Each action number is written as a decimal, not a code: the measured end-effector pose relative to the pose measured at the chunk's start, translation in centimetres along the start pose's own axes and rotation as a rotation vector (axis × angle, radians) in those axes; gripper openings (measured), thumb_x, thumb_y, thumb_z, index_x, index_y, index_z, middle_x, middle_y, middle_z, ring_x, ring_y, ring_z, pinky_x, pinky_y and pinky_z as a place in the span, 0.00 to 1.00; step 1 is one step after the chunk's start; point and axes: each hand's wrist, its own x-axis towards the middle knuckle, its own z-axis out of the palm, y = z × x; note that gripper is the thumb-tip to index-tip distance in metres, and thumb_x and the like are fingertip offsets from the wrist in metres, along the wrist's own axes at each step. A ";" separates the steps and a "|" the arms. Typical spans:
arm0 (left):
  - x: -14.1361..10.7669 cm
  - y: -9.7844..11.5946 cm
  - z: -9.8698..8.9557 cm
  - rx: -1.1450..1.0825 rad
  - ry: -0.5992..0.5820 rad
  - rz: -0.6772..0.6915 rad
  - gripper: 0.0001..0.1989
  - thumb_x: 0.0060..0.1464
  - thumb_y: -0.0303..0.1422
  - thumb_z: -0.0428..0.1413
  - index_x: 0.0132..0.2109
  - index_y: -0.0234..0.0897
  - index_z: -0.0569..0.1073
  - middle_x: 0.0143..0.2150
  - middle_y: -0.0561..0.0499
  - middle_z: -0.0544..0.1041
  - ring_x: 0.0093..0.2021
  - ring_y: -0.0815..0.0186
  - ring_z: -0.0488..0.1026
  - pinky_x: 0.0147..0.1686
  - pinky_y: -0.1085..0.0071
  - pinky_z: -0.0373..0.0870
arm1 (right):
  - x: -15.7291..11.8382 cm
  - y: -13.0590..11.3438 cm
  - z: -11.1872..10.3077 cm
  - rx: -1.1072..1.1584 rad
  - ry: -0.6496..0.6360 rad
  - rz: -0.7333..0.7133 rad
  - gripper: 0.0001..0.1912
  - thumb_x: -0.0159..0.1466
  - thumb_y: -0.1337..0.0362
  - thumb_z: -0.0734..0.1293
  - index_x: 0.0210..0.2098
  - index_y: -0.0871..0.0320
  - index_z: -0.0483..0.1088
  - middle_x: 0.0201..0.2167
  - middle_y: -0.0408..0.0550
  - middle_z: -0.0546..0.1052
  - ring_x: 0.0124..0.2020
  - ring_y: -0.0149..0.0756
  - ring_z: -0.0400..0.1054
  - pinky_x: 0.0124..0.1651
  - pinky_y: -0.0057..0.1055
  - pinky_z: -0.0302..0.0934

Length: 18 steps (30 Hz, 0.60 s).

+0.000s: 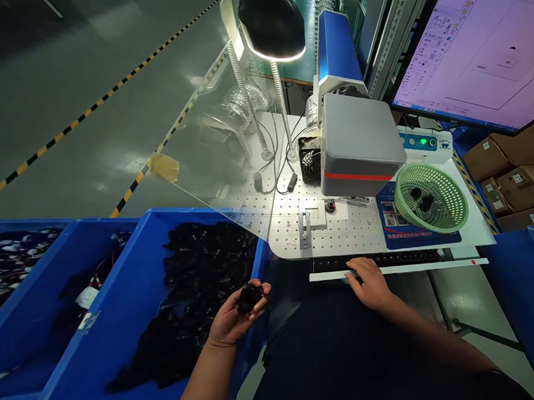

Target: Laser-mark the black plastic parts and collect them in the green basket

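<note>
Left hand (pixel 236 314): palm up, fingers half curled and thumb raised on the other side, cupped around a dark piece (pixel 249 298).
Dark piece: in the left palm, above the near right side of the blue bin (pixel 101 331); it could be one part or several bunched together, as the black surface hides its edges.
Right hand (pixel 369 284): palm down, fingers loosely extended and slightly parted, gripping nothing; fingertips at the black keyboard (pixel 399 258), thumb by the white tray edge (pixel 431 266).
Bin contents: a broad heap of black pieces (pixel 199 269), beside the left forearm.
Worktop: a perforated metal plate (pixel 349 237) just beyond the keyboard, with a small slotted bracket (pixel 304 229) on it.
Machine: a grey head (pixel 364 138) with a red stripe, above the plate; a black fan (pixel 310 164) stands beside it.
Basket: a green basket (pixel 456 214) with small black parts (pixel 425 202) inside, partly over a blue mat (pixel 391 226).
Lamp: a black lamp (pixel 272 23), lit, on a flexible neck.
Screen: a monitor (pixel 474 52) at upper right, showing a drawing window.
</note>
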 end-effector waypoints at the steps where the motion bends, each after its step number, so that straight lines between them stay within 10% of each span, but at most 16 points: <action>1: 0.0 0.0 0.1 -0.003 0.006 -0.004 0.10 0.53 0.33 0.56 0.42 0.35 0.75 0.39 0.43 0.72 0.25 0.71 0.62 0.20 0.77 0.61 | -0.2 0.3 0.2 -0.007 -0.014 0.008 0.13 0.67 0.62 0.64 0.50 0.53 0.72 0.46 0.53 0.78 0.49 0.47 0.72 0.52 0.48 0.66; 18: 0.0 0.0 0.4 -0.013 0.018 -0.008 0.11 0.54 0.34 0.57 0.44 0.37 0.75 0.40 0.43 0.71 0.28 0.69 0.64 0.23 0.74 0.64 | 6.1 2.4 -2.9 0.126 0.244 0.124 0.13 0.66 0.57 0.63 0.46 0.54 0.73 0.35 0.50 0.78 0.33 0.39 0.71 0.40 0.39 0.69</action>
